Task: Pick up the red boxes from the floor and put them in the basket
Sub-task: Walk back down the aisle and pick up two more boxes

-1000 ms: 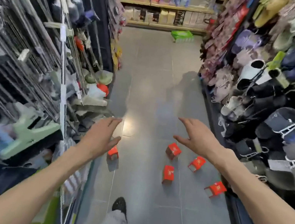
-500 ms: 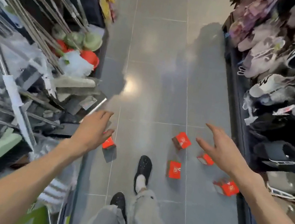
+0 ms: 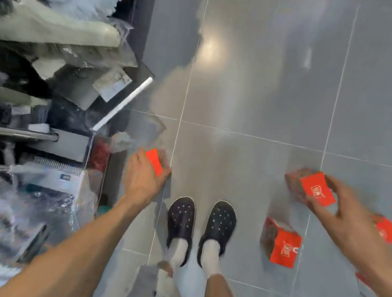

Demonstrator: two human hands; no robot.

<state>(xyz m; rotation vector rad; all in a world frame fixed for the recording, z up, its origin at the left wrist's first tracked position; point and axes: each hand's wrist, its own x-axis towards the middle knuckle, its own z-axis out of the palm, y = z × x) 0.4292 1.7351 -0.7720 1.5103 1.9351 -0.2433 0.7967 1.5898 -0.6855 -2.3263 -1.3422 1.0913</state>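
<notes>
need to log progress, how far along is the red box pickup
Nothing looks done yet: no basket is in view. In hand: the left hand is closing on one red box, and the right hand on another. Left: at least three more boxes on the floor.

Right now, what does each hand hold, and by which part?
The left hand grips a red box by its sides. The right hand pinches another red box by its opposite edges, its fingers curled round it.
</notes>
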